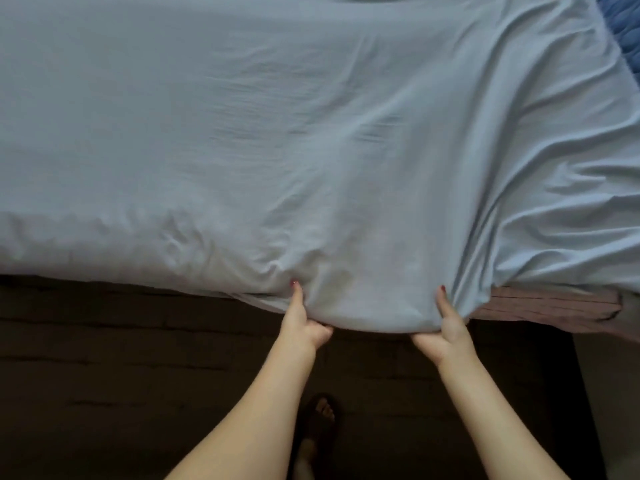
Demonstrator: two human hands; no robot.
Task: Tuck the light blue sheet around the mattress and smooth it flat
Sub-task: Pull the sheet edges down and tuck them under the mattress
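Head view: my left hand [304,323] and right hand [446,329] each grip the near edge of the light blue sheet [277,133], thumbs lying on top, fingers curled underneath and hidden. Sheet covers the mattress, hanging over its near side between my hands. Left part lies fairly flat; right part is bunched in deep folds. Pinkish striped mattress edge [540,306] shows bare at right. Dark floor [104,375] below; my sandalled foot [320,420] between my forearms.
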